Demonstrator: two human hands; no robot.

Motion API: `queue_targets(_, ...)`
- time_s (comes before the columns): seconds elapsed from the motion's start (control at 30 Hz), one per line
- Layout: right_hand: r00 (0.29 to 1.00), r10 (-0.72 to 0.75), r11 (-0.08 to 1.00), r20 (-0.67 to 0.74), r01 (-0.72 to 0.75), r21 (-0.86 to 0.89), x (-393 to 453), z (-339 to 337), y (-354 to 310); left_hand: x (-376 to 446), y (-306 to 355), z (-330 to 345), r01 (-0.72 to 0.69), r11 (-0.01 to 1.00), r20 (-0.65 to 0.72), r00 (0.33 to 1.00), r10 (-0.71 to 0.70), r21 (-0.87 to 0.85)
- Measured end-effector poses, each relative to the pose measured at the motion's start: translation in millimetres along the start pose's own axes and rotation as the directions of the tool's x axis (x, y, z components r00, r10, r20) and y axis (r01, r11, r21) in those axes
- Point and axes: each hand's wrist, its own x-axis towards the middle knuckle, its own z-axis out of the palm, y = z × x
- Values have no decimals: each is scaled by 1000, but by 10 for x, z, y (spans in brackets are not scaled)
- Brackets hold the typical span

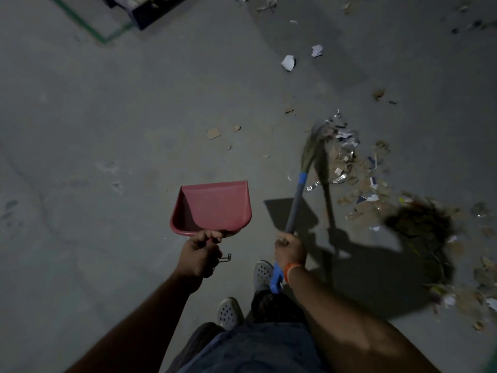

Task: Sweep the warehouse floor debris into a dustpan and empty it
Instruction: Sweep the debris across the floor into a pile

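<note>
My left hand (pixel 200 255) grips the handle of a red dustpan (pixel 212 208), which hangs above the grey floor with its mouth pointing away from me. My right hand (pixel 289 250) grips the grey and blue handle of a grass broom (pixel 312 154). The broom's bristles reach forward to the left edge of a debris pile (pixel 357 173) of cardboard bits, paper and foil scraps. The dustpan looks empty and sits about a hand's width left of the broom handle.
Loose paper scraps (pixel 288 62) and cardboard pieces (pixel 213 133) lie scattered ahead. More debris (pixel 478 278) spreads along the right edge, beside a dark blurred heap (pixel 422 222). A dark pallet (pixel 139 9) and a green floor line (pixel 105 39) sit far upper left. My shoes (pixel 230 313) are below.
</note>
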Motion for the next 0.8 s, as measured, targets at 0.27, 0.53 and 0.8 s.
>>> queue_targets(0.27, 952, -129, 978, 279, 169, -124, -1346, 64, 237, -494, -378, -402, 2, 1000, 17, 1000, -1, -11)
queue_targets(0.53, 881, -72, 935, 467, 223, -277, -1833, 367, 843, -952, -869, -850, 18, 999, -19, 1000, -18, -32)
queue_targets(0.8, 966, 61, 994, 251, -36, -103, -1788, 340, 1056, -1069, -977, -1000, 19, 999, -20, 1000, -20, -48)
